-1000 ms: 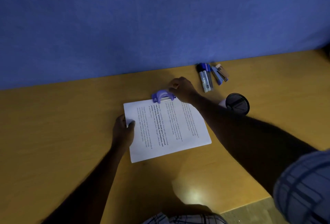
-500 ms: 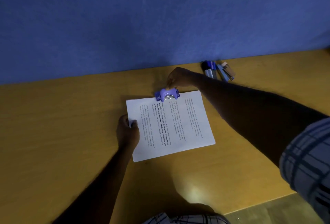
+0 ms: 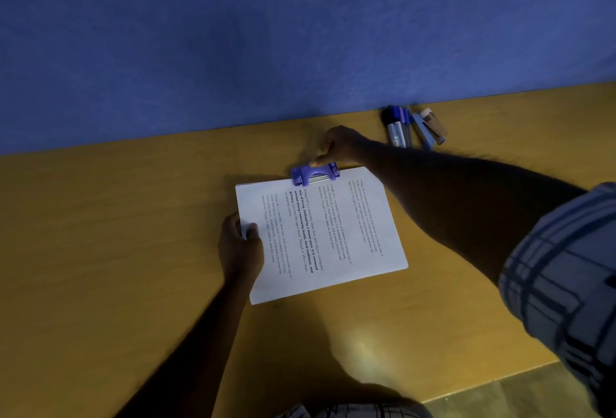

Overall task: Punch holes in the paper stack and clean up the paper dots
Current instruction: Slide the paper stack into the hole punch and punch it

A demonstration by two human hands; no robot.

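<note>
A white paper stack (image 3: 350, 234) with printed text lies on the yellow desk (image 3: 116, 251). A purple hole punch (image 3: 315, 174) sits over the middle of the stack's far edge. My right hand (image 3: 340, 145) is just behind the punch, fingers curled, with the thumb touching its top. My left hand (image 3: 241, 244) pinches the stack's left edge, thumb on top of the sheet. No paper dots are visible.
Markers (image 3: 396, 127), a small blue stapler (image 3: 423, 132) and a small vial (image 3: 435, 124) lie against the blue wall (image 3: 300, 34) at the far right. The desk's front edge (image 3: 483, 384) runs at the lower right.
My right hand lifted from gripping the punch to sit behind it with the thumb on top. The black mesh cup seen at the right a second ago is hidden now by my arm.
</note>
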